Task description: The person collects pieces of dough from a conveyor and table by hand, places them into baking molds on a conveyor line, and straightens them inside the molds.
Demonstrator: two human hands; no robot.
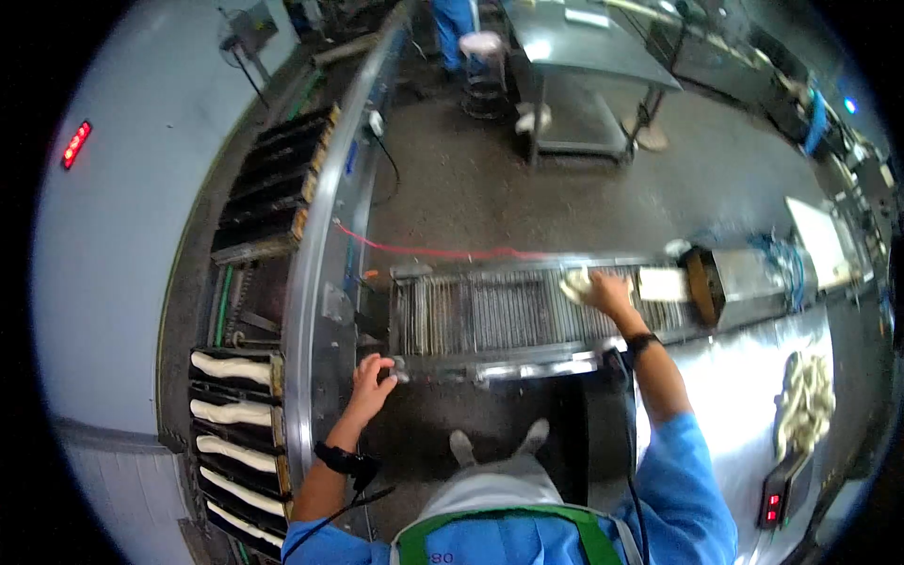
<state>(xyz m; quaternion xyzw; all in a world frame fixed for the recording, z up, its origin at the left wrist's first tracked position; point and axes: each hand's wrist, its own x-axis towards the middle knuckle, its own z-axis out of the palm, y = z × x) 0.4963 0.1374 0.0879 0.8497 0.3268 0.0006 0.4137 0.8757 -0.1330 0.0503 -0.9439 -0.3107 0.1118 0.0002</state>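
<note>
My right hand (pixel 607 292) is over the slatted conveyor (pixel 508 311), its fingers closed on a pale dough piece (pixel 576 284). Another flat dough piece (pixel 663 284) lies just right of it, near the machine outlet. My left hand (pixel 372 377) is raised by the conveyor's near left corner, fingers curled apart, holding nothing. To the left, long dough strips (pixel 234 412) lie in dark trays (pixel 278 386).
A pile of dough (pixel 806 405) sits on the steel table (pixel 725 395) at right, beside a red digital display (pixel 774 504). More dark trays (pixel 273 184) stand up the left line. Beyond are a steel table (pixel 603 56), a stool (pixel 482 56) and a person's blue-clad legs (pixel 454 28).
</note>
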